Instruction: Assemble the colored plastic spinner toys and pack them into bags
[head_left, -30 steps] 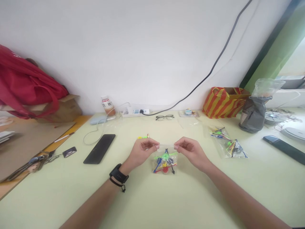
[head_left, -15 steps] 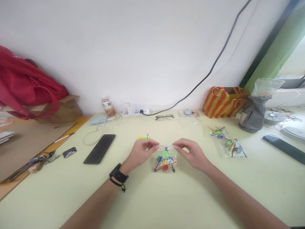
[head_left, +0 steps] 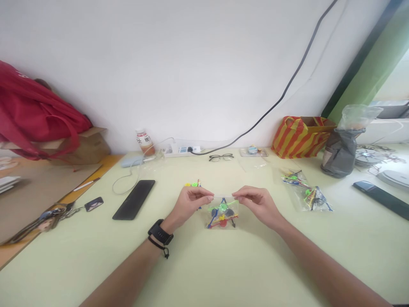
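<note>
A small clear plastic bag (head_left: 223,213) holds colourful plastic pieces in green, blue, red, yellow and black. My left hand (head_left: 192,204) pinches its upper left corner between thumb and fingers. The upper right corner is pinched the same way by my right hand (head_left: 258,206). Between the two hands the bag's top edge is stretched straight. Behind my left hand lie more coloured plastic pieces (head_left: 193,184), partly hidden by it. Two similar filled clear bags (head_left: 315,199) rest on the table to the right.
A black phone-like slab (head_left: 134,200) lies left of my hands. Glasses (head_left: 221,157), a power strip (head_left: 182,150) and a bottle (head_left: 144,142) stand along the wall. A striped bag (head_left: 300,137) and a grey bag (head_left: 338,153) are at the back right.
The pieces inside the bag have shifted and spread out a little. Both hands keep their pinch on its top corners, the right fingers slightly more closed together.
</note>
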A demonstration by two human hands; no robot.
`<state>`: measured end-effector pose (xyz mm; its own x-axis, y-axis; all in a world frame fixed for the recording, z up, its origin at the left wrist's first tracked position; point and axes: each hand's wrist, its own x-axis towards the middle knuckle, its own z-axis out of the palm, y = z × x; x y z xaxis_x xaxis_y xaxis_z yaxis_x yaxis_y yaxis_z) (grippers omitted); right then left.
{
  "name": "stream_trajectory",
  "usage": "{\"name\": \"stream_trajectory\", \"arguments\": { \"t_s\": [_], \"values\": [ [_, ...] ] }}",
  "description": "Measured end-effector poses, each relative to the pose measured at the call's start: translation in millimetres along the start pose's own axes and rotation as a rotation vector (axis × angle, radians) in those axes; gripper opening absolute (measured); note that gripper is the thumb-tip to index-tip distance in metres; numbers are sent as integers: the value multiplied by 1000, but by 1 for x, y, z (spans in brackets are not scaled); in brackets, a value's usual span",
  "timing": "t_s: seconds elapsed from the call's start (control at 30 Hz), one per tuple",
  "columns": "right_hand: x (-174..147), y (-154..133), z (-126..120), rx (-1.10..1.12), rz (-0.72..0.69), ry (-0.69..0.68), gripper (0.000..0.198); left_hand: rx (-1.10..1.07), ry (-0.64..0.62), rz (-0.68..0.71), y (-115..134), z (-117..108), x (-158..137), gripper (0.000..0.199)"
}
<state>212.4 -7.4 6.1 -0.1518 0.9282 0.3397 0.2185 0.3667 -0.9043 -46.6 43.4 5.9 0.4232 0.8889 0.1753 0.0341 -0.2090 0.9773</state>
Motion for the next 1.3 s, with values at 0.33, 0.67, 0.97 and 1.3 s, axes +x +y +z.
{"name": "stream_trajectory", "arguments": {
  "t_s": [0.33, 0.67, 0.97, 1.3],
  "values": [
    [0, 2, 3, -210, 19, -32, 23, 388, -75, 116, 8, 6, -1, 25],
    [-2, -4, 9, -147, 40, -175, 26, 269, -161, 84, 11, 16, -7, 13],
    [-3, -4, 9, -92, 66, -229, 19, 254, -230, 59, 12, 12, -5, 21],
    [-1, 2, 5, 94, 89, -198, 18, 294, -180, -16, 3, 0, -1, 30]
  ]
}}
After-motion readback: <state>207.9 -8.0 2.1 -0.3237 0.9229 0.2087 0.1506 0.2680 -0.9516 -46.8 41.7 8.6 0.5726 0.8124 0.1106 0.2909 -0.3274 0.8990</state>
